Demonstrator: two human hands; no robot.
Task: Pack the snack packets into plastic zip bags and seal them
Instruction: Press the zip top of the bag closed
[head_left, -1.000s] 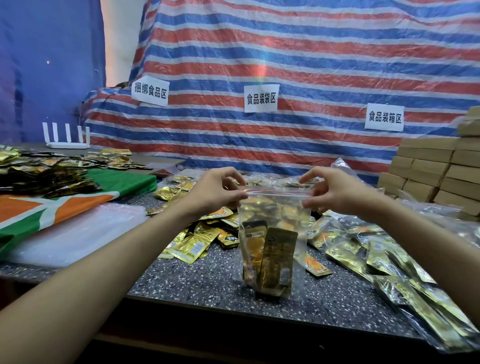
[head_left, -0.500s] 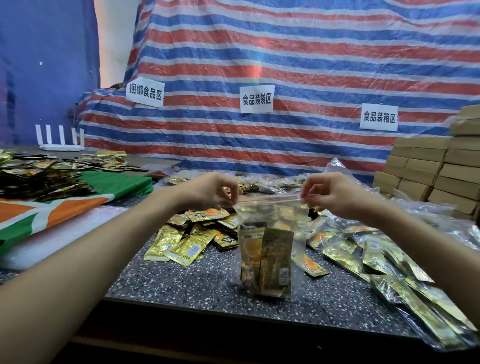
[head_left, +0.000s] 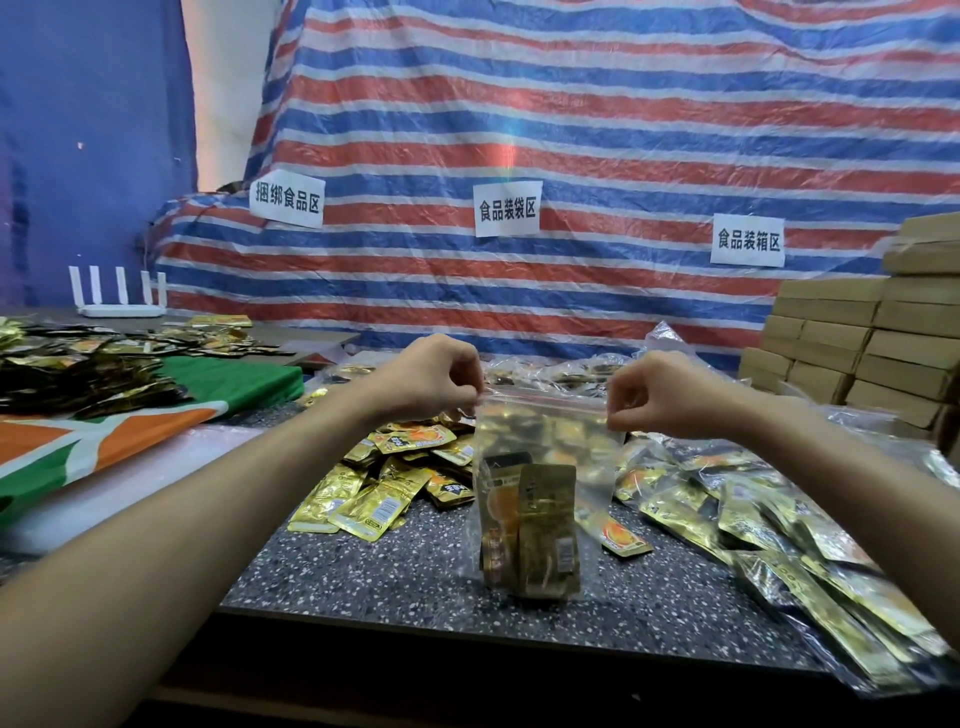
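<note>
Spanning the foreground, the speckled tabletop carries the clear zip bag, upright between both hands. The left hand pinches its top left corner, the right hand pinches its top right corner. Gold snack packets stand inside, at the bottom.

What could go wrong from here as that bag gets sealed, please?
1. The left hand and right hand pinch only the top corners of the bag, so the zip between them may stay partly open.
2. The bag's bottom, weighted by its packets, is close to the front edge of the table; once released, it could topple off.
</note>
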